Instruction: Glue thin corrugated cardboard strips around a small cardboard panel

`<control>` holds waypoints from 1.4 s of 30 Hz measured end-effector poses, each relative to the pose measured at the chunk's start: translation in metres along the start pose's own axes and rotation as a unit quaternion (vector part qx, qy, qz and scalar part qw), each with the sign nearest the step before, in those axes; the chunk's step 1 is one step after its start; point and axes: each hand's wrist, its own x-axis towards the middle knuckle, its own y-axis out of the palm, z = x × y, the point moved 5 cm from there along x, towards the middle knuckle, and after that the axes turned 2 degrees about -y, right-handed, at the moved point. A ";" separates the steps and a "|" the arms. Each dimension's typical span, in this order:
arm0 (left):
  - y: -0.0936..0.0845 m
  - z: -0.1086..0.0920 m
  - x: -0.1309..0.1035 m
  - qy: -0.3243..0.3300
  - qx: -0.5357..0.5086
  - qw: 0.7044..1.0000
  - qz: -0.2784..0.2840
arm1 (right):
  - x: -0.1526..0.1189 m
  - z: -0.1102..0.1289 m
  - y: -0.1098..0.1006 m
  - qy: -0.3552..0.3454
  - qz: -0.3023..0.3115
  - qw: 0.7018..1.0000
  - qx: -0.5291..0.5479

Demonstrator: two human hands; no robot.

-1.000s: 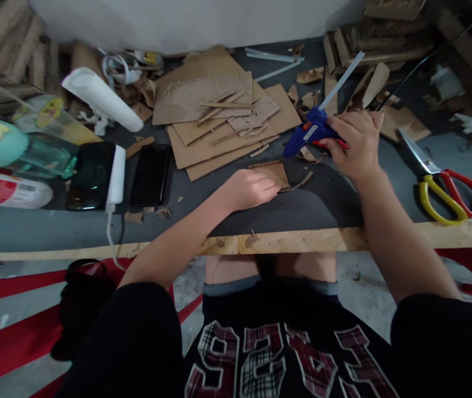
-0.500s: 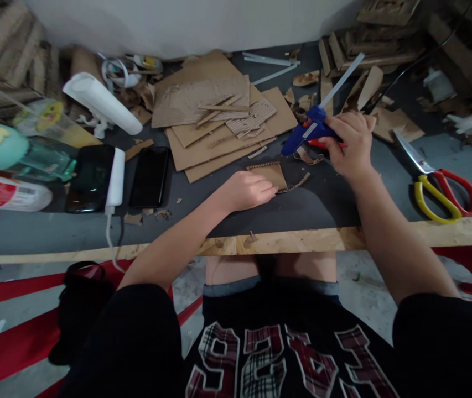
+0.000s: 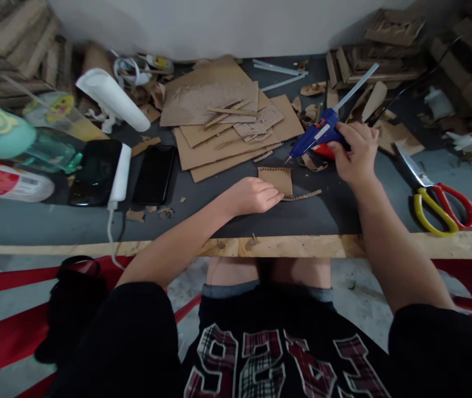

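My right hand [image 3: 356,152] is wrapped round a blue glue gun [image 3: 316,134] with a pale glue stick in its back end. The nozzle points down and left, a little above a small cardboard square [image 3: 276,180]. My left hand [image 3: 254,196] lies closed at the square's lower left, its fingers pressing on the square's near edge. A corrugated strip [image 3: 304,195] runs along that near edge and sticks out to the right. Another corrugated strip lines the square's far edge. What is under my left palm is hidden.
Stacked cardboard sheets [image 3: 202,149] lie behind my left hand. Scissors [image 3: 439,202] rest at the right. A black phone [image 3: 155,175], a white paper roll [image 3: 112,99] and bottles [image 3: 9,179] stand or lie left. Glue sticks [image 3: 277,68] lie near the wall.
The glue gun's nozzle has tipped lower, nearer the cardboard square. My left hand's fingers remain at the square's near edge. The whole view has shifted slightly.
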 end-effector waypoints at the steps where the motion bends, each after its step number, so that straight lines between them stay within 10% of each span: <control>1: 0.000 0.000 0.000 -0.001 0.000 1.000 0.001 | 0.000 0.000 0.000 -0.001 0.000 1.000 0.001; 15: -0.019 -0.009 0.003 0.049 0.111 0.985 -0.121 | 0.000 0.007 -0.002 0.003 0.010 1.000 0.013; 42: -0.018 -0.004 0.002 0.030 0.080 0.985 -0.148 | -0.004 0.015 -0.018 -0.095 0.008 0.993 -0.068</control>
